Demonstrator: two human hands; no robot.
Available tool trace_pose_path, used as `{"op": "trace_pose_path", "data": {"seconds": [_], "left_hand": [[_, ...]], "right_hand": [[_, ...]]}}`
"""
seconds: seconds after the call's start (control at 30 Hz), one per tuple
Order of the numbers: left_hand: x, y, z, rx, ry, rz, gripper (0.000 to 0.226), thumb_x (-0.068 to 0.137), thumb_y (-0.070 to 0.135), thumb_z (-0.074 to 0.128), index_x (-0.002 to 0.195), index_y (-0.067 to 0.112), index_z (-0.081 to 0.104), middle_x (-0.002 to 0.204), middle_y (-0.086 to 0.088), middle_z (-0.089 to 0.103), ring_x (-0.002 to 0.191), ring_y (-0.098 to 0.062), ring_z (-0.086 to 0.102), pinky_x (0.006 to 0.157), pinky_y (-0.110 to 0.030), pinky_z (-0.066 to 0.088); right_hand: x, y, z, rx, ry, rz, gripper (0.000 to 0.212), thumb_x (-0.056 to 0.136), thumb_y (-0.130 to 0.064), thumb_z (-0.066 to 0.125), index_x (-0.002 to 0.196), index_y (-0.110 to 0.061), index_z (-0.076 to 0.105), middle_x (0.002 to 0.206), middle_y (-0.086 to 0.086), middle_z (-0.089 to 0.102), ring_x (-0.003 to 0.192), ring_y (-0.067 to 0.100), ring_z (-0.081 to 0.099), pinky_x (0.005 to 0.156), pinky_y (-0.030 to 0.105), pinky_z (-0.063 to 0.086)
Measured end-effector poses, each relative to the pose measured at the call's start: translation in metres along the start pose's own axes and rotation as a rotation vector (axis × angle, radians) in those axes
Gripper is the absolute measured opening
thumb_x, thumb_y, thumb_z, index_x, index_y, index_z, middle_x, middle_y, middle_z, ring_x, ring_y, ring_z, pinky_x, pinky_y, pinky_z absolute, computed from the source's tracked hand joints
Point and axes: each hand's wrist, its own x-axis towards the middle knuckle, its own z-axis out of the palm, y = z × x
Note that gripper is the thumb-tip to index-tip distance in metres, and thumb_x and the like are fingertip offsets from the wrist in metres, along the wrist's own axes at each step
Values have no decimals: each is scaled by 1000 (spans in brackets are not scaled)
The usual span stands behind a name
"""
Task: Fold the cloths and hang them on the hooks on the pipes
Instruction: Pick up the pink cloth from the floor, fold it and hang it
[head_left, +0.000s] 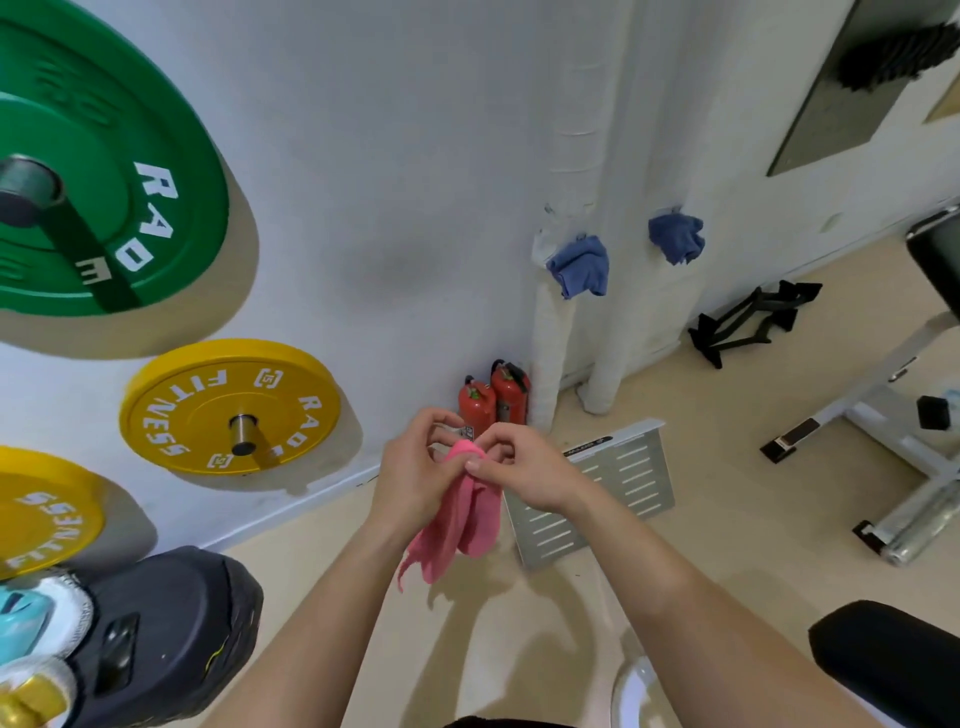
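Hands pinch pink cloth; 2 blue cloths hang on pipes.

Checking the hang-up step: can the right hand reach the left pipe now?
Probably not yet: the right hand is pinching the pink cloth with the left hand, and the left pipe stands beyond; nothing blocks the way.

1. Gym: green weight plate and yellow weight plates, marked RAD FITNESS, hang on wall pegs.
2. Bench frame stands on the beige floor, right.
3. Black metal rack lies by the wall.
4. Red fire extinguishers stand beside the wrapped pipes.
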Motion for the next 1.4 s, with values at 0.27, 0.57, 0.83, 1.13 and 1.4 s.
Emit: {"op": "trace_pose_path", "data": {"seconds": [0.27,0.57,0.83,1.13,1.4], "left_hand": [[-12,-8,-15,-186,60,-62,25,78,16,82,92,24,63,84,-4,69,67,-14,63,61,-24,51],[-37,-26,2,-228,-131,-65,11,95,0,59,90,0,69,79,-7,63,74,-13,56,71,-25,45],[-39,-30,-24,-148,3,-35,14,90,28,59,82,20,67,75,6,61,72,-5,53,69,-19,41],[-41,-5,-18,-92,-42,100,25,92,15,68,80,35,74,76,16,72,73,-1,61,71,-24,47],[-51,-18,-19,-73,-3,72,16,92,28,67,80,38,70,73,16,67,65,-2,53,62,-19,42]], "right_hand": [[9,-27,-1,-11,-63,-88,13,76,-24,82,85,-18,73,59,-4,52,59,9,45,64,30,35],[13,-67,-23,-14,158,-226,21,94,-11,59,81,-26,55,79,-11,54,75,5,49,76,24,41],[-3,-36,-50,-160,360,-27,11,90,-11,62,97,-19,63,63,-13,52,59,0,50,61,17,35],[-24,-18,3,-301,1,-83,24,82,-42,69,102,-30,74,100,-16,73,98,0,65,88,27,50],[-20,-37,8,-312,56,-173,12,89,-32,64,80,-27,70,79,-10,69,80,8,63,81,37,51]]}}
